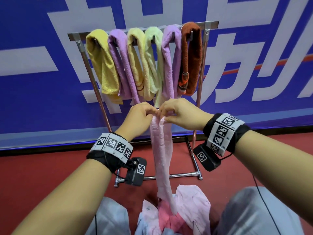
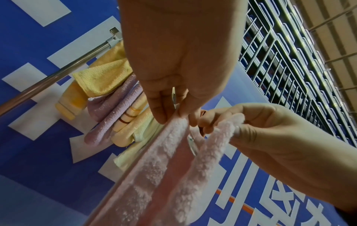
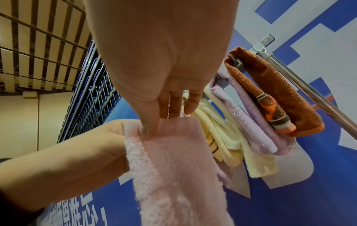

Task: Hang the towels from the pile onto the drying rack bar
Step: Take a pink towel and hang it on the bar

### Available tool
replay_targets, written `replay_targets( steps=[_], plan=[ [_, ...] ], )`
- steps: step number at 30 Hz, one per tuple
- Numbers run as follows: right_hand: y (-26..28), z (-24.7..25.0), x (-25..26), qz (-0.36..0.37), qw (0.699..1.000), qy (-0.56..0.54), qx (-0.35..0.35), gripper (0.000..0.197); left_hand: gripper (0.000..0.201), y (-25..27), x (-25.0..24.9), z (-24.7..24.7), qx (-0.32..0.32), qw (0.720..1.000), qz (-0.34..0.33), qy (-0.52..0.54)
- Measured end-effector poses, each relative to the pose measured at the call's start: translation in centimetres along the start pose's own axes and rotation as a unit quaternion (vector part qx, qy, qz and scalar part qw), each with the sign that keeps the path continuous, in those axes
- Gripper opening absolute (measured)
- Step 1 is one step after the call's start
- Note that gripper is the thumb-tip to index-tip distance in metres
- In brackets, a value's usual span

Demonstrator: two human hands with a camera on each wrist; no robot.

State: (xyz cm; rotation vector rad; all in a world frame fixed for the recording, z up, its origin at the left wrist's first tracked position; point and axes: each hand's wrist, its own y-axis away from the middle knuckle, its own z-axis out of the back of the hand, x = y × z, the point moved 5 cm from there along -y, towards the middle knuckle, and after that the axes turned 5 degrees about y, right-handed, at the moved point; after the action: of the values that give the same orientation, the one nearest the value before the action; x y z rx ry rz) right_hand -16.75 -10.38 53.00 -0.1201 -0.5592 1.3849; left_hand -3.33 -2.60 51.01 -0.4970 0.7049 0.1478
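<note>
Rack bar (image 1: 140, 29): carries six draped towels, yellow to rust-brown (image 1: 192, 53).
Pink towel (image 1: 161, 153): hangs in front of the rack, lower end on the pile (image 1: 177, 212) on the floor.
Left hand (image 1: 140, 116): grip pinches the towel's top edge.
Right hand (image 1: 181, 114): grip pinches the same edge, just beside.
Hidden: pile cut off at the frame's bottom; fingertips mostly folded into cloth.

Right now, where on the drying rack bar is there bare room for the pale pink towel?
The metal rack bar shows bare only at its ends: a short stretch right of the rust-brown towel, another left of the mustard-yellow towel. Between them six towels hang packed edge to edge. Both hands pinch the pale pink towel.
</note>
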Motion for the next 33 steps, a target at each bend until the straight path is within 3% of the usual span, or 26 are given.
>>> replay_targets(
  steps=[3, 7, 13, 33],
  plan=[
    [-0.1, -0.4, -0.2, -0.042, 0.999, -0.008, 0.013, 0.009, 0.036, 0.2, -0.1, -0.2, 0.004, 1.000, 0.001, 0.025],
    [-0.2, -0.4, -0.6, -0.080, 0.996, 0.010, -0.023, 0.012, 0.017, 0.2, 0.0, -0.3, -0.014, 0.993, 0.021, 0.114],
    [-0.3, -0.6, -0.8, -0.105, 0.993, 0.009, -0.058, 0.012, 0.022, 0.2, -0.2, -0.1, -0.015, 0.982, 0.045, 0.183],
    [0.1, -1.4, -1.1, -0.108, 0.990, 0.044, -0.072, 0.022, 0.020, 0.7, -0.3, -0.7, 0.021, 0.983, 0.049, 0.177]
  ],
)
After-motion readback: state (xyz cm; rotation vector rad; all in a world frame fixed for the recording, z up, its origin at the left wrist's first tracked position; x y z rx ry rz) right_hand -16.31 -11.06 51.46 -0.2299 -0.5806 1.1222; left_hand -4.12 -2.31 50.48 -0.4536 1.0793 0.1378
